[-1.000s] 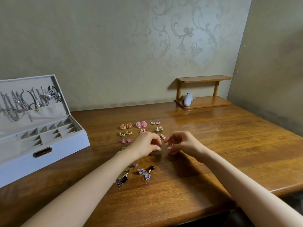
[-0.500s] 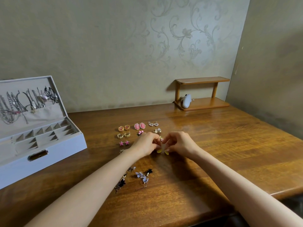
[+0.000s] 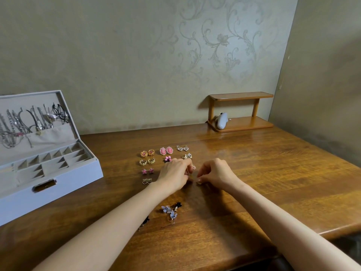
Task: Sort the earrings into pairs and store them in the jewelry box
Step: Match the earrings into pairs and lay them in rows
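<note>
The earrings lie on the bench (image 3: pixel 263 173) in small pairs, in rows in front of the hands: an orange round pair (image 3: pixel 147 153), a pink oval pair (image 3: pixel 166 150), a pair of pearl hearts (image 3: pixel 182 148), a gold hoop pair (image 3: pixel 147 161), a pink star pair (image 3: pixel 147 171) and a dark bow pair (image 3: pixel 146 181). Nearer to the person, loose pieces lie apart from the rows, among them blue flower earrings (image 3: pixel 169 211) and a black earring (image 3: pixel 178 204).

The left hand (image 3: pixel 174 174) and the right hand (image 3: pixel 214 173) are low over the bench, just behind the rows, with their fingertips almost meeting. The fingers of both are curled in a narrow pinch, but I cannot tell if anything is held between them. One small pink earring (image 3: pixel 193 167) lies just beside the left forefinger.

The jewelry box (image 3: pixel 78 178) stands open at the left, well apart from the earrings, with chains (image 3: pixel 29 122) hanging in its raised lid. At the back right stands a small wooden shelf (image 3: pixel 240 95), and a pale grey object (image 3: pixel 221 121) rests on its lower board.
</note>
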